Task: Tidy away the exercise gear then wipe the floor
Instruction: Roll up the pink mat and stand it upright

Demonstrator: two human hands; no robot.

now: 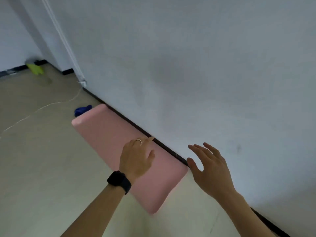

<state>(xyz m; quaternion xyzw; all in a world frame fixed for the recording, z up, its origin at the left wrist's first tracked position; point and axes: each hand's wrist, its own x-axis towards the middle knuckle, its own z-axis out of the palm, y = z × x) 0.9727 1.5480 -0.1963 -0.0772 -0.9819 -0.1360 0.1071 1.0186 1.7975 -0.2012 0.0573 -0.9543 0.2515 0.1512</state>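
Pink foam, smooth and matte with rounded edges and corners: a folded exercise mat point(109, 134) lies flat on the beige floor point(34, 168), its far long edge close against the dark skirting board point(130, 121) at the foot of the white wall point(205, 65). Its long axis runs parallel to that wall, from the near right corner by the hands to the far left end, which points toward the room's corner. No print or seam shows on its top face.

The left hand point(136, 156), with a ring on one finger and a black watch point(119, 182) at the wrist, rests palm-down on the mat's near half, fingers relaxed and not gripping. The right hand point(210, 170) hovers open just past the mat's near end, fingers spread, holding nothing.

Beyond the far end lies a crumpled blue cloth point(82, 110); a thin white cord point(42, 106) trails across the floor, and a yellow-green object point(35, 68), too blurred to tell, sits by the far wall.
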